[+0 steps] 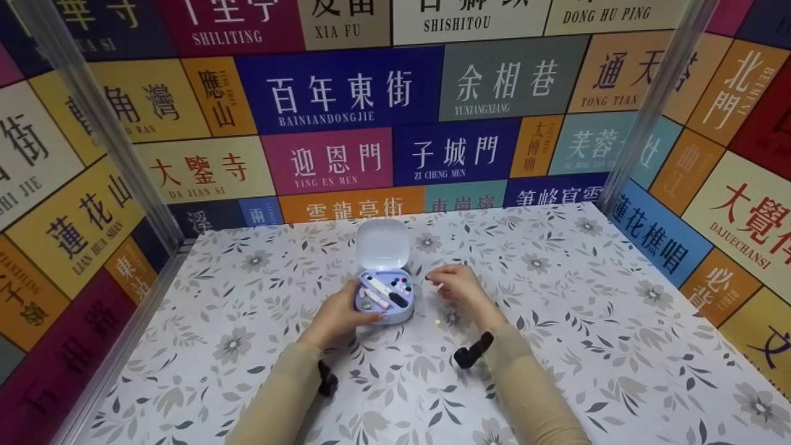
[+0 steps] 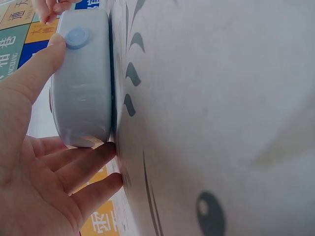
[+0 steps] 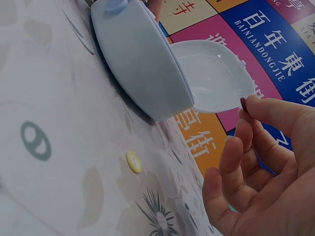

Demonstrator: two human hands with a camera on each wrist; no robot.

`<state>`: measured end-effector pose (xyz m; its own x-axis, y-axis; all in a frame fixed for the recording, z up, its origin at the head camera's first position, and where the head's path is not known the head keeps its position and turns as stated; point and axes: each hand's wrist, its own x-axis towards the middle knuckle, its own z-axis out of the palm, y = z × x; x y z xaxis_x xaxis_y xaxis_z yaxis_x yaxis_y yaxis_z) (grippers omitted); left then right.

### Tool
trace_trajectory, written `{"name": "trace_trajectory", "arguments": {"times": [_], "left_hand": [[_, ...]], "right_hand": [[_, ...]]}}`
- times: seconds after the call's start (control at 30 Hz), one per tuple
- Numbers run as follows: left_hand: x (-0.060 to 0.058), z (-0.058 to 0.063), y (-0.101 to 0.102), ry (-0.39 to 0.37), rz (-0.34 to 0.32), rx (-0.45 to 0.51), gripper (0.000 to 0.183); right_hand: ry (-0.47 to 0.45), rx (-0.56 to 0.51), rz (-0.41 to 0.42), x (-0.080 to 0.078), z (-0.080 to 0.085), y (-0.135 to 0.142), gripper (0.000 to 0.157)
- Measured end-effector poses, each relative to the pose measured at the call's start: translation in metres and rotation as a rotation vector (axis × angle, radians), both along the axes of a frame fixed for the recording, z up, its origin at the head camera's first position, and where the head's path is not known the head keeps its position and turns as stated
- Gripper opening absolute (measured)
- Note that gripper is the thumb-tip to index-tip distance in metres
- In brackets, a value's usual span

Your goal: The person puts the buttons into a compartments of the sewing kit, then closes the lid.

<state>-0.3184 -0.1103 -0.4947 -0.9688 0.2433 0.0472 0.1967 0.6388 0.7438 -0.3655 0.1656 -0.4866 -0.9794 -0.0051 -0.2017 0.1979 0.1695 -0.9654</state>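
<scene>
A pale blue sewing kit box (image 1: 395, 319) sits on the table with its whitish lid (image 1: 383, 245) raised at the back. My left hand (image 1: 338, 316) grips the box from its left side, the thumb on the front wall beside the round clasp (image 2: 77, 38). Inside lie small buttons (image 1: 403, 285), a black-handled tool (image 1: 397, 300) and other slim white items. To the right of the box, my right hand (image 1: 462, 288) pinches a small dark red button (image 3: 243, 103) between thumb and forefinger, above the tabletop. A yellow button (image 3: 133, 162) lies on the table below that hand.
The table (image 1: 556, 346) has a white cover with grey leaves and flowers. Panels with large printed characters (image 1: 340, 93) stand behind and at both sides. Clear corner posts (image 1: 642, 117) rise at the back edge. Black wrist devices (image 1: 473, 351) are on both sleeves.
</scene>
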Motion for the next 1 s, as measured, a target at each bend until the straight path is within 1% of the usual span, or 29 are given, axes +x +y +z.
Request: {"name": "trace_trajectory", "arguments": {"times": [0.1,0.23,0.37,0.7,0.87,1.0], "left_hand": [[-0.0003,0.0001,0.0004,0.014,-0.005,-0.013,0.098],[-0.0006,-0.0002,0.0011,-0.011,0.008,-0.021,0.101],[0.0,0.0001,0.0013,-0.033,0.016,-0.005,0.103],[0.0008,0.0014,0.0016,-0.07,0.037,0.021,0.108],[0.0005,0.0006,0.0015,-0.057,0.031,0.013,0.108],[0.0007,0.0015,0.0013,-0.009,0.007,-0.006,0.102]], "right_hand": [[-0.005,0.001,-0.002,-0.0009,-0.0017,-0.0007,0.015],[-0.008,0.027,-0.004,-0.0005,-0.0014,-0.0014,0.015],[-0.021,0.046,-0.005,-0.0014,0.0004,-0.0021,0.017],[-0.037,0.057,0.017,-0.0054,0.0048,-0.0039,0.019],[-0.01,0.083,0.04,-0.0053,0.0046,-0.0071,0.02],[0.04,0.094,0.058,-0.0046,0.0045,-0.009,0.015]]}}
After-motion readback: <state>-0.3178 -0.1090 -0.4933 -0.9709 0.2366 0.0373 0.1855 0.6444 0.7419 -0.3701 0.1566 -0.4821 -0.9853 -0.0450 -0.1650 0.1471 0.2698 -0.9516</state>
